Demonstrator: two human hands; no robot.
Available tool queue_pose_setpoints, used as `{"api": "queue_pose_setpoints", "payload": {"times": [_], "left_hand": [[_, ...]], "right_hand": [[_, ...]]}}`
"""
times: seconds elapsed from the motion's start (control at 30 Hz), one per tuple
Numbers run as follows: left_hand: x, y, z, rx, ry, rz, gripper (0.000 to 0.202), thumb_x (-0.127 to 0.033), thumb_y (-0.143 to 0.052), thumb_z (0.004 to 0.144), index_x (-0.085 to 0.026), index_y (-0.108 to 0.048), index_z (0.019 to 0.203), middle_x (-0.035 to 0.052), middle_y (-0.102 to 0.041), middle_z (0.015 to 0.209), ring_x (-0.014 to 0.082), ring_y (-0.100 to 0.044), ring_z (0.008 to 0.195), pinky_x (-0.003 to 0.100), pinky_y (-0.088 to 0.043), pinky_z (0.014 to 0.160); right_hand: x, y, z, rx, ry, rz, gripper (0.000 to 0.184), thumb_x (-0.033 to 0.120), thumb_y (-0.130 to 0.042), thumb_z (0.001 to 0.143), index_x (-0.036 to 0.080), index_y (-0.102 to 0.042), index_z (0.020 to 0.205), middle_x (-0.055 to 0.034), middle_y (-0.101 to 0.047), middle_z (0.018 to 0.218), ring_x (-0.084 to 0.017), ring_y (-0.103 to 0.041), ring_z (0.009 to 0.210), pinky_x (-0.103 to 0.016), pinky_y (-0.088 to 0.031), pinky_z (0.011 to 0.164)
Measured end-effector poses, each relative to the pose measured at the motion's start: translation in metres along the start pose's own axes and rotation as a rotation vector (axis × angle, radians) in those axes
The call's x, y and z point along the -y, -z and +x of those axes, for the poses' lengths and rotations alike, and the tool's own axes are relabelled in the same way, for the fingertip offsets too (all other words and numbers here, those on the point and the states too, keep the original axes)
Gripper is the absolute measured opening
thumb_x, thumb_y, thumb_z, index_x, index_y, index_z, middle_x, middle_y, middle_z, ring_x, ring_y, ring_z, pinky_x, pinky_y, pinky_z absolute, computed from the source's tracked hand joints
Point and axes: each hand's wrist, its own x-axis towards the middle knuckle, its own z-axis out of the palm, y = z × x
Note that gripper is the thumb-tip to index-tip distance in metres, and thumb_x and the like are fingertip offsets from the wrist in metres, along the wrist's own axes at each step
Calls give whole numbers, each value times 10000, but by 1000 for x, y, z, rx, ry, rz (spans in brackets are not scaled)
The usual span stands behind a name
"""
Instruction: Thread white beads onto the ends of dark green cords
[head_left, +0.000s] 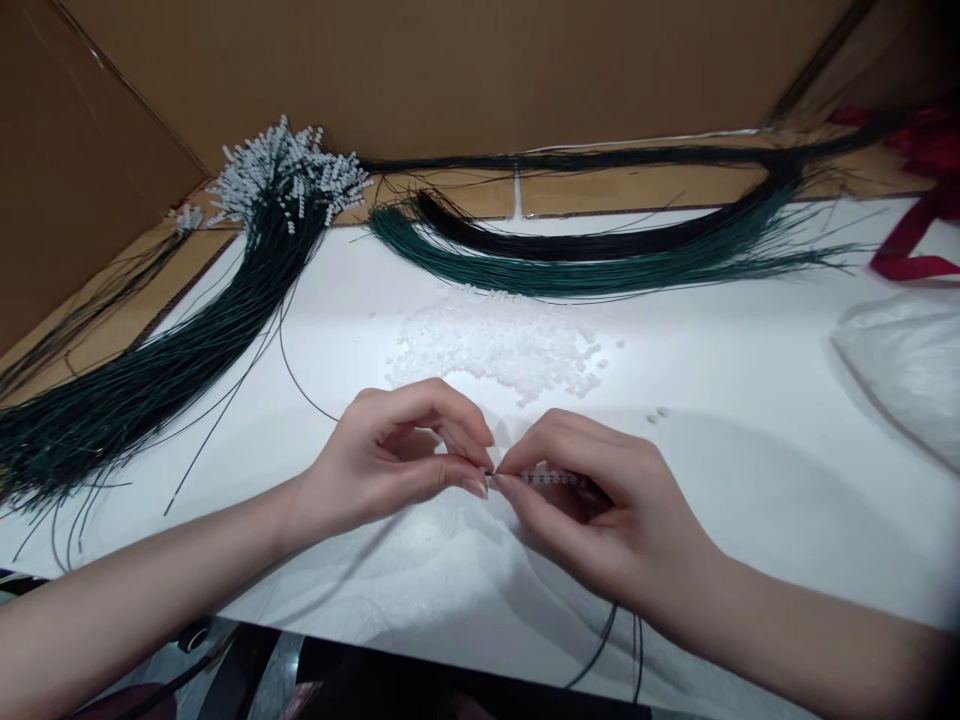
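Translucent white beads (pixel 553 478) are lining a thin dark wire (pixel 489 474), which the right hand (pixel 634 490) is pinching above the white table (pixel 735 480); the left hand (pixel 364 460) is resting at its tip, its grip unclear.

Brown cardboard wall (pixel 465 70) beyond the far edge of the white tabletop (pixel 750 350), cornering at far left. Red ribbon (pixel 915 262) trails onto the tabletop's far right corner; crumpled clear plastic bag (pixel 911 360) lies along its right side.

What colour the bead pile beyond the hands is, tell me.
The bead pile is white; it shows best in the head view.
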Motion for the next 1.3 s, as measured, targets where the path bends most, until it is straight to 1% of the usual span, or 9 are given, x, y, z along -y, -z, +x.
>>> {"api": "queue_pose_setpoints", "payload": {"times": [0.33, 0.57, 0.7, 0.8, 0.93, 1.07, 1.3], "left_hand": [[1, 0, -1, -14, 0, 23, 242, -43, -726, 786, -169, -643, 974, 32, -714, 862, 149, -730, 815, 215, -634, 745], [-2, -1, 2, -14, -8, 25, 230, -39, -732, 778, -166, -644, 949, 19, -718, 845, 131, -731, 788, 186, -626, 731], [-2, 0, 1, -3, -6, 29, 229, -37, -720, 787, -164, -641, 960, 27, -721, 858, 142, -730, 804, 209, -630, 742], [-2, 0, 1, -6, -14, 34, 234, -33, -715, 790, -167, -637, 965, 30, -717, 872, 139, -725, 798, 206, -625, 725], [-1, -1, 1, -9, -3, 71, 242, -57, -729, 787, -161, -631, 982, 41, -700, 871, 134, -697, 784, 205, -606, 704], [0, -2, 0, -9, -6, 76, 253, -59, -723, 792, -171, -631, 1000, 42, -683, 887, 137, -674, 803, 225, -598, 720], [0, -1, -1, -14, -21, 79, 253, -65, -720, 794, -177, -634, 1004, 44, -696, 898, 147, -688, 807, 247, -604, 733]], "right_hand": [[1, 0, 0, -25, 10, -1, 119, 78, -603, 837, 176, -634, 777, 10, -548, 728, -53, -422, 503, -209, -333, 439], [1, 0, 0, -10, -6, 0, 104, 90, -599, 841, 171, -632, 787, 11, -542, 724, -50, -408, 492, -208, -334, 433], [2, 0, 0, -16, -10, -5, 106, 93, -602, 838, 182, -629, 790, 7, -555, 730, -58, -416, 494, -211, -336, 430], [1, 0, 0, -24, -9, -15, 110, 99, -599, 843, 187, -630, 785, 4, -562, 733, -59, -414, 492, -211, -338, 430], [1, 1, 0, -28, -9, -20, 106, 114, -596, 848, 185, -628, 776, 1, -561, 733, -58, -416, 489, -210, -341, 432], [1, 1, 0, -35, -4, -17, 108, 109, -592, 850, 175, -630, 773, 5, -556, 731, -49, -414, 480, -209, -340, 436], [2, 1, 0, -41, -12, -36, 115, 80, -601, 831, 172, -625, 765, 10, -544, 717, -50, -421, 486, -208, -342, 441]]}}
